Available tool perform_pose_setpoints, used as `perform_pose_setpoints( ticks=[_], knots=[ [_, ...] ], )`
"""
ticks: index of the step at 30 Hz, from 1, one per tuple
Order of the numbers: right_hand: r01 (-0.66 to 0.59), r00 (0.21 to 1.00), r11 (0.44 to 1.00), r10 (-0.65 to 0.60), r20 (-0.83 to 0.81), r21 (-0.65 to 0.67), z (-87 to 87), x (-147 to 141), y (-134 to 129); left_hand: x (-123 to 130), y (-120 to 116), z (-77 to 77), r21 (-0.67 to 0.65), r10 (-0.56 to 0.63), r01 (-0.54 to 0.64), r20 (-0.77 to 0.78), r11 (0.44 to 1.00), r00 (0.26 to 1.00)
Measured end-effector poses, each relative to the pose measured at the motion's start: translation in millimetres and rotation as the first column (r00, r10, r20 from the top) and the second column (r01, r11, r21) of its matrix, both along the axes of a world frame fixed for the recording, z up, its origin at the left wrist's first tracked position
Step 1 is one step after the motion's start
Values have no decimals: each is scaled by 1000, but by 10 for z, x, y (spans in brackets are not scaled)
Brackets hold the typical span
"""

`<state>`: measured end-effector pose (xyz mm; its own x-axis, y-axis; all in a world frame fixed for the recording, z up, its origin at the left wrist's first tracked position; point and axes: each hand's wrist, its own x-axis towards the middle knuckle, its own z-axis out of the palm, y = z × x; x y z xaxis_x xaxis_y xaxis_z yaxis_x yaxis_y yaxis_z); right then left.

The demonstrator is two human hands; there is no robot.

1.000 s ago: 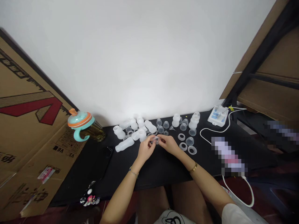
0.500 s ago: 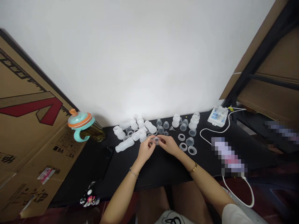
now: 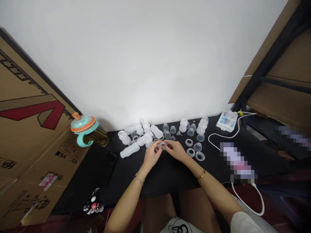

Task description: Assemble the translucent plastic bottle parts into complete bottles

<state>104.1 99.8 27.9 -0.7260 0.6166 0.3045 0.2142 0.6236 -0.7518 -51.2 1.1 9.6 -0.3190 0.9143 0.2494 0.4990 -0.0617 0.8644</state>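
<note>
A small clear ring-shaped part [image 3: 163,146] is pinched between my two hands near the middle of the black table [image 3: 155,174]. My left hand [image 3: 153,153] grips its left side, and my right hand [image 3: 175,150] grips its right side. Beyond and left of my hands lie several white bottles [image 3: 130,150], some upright and some on their sides. Clear domed caps [image 3: 172,129] stand just behind my right hand. To its right are clear rings [image 3: 190,152], another dome [image 3: 197,147] and more white bottles [image 3: 183,125].
At the left a drink jug [image 3: 88,131] with a teal handle stands by a large cardboard box [image 3: 31,129]. A black tablet-like object [image 3: 107,168] lies nearby. On the right are a white case [image 3: 226,121], a white cable [image 3: 216,135] and a blurred-out object [image 3: 238,161].
</note>
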Motion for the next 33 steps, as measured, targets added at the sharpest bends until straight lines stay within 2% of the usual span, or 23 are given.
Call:
perform_pose_setpoints(
  ticks=[18,25,33],
  knots=[
    [-12,1000,1000,12,6,-10,4,2,-7,-1,4,12,-12,34,-34,-8,999,999],
    [-22,1000,1000,22,-16,2,9,-7,-6,15,-11,49,-8,22,-22,5,1000,1000],
    [-27,1000,999,27,0,16,9,-10,0,2,-8,23,-5,8,-8,-7,1000,1000]
  ],
)
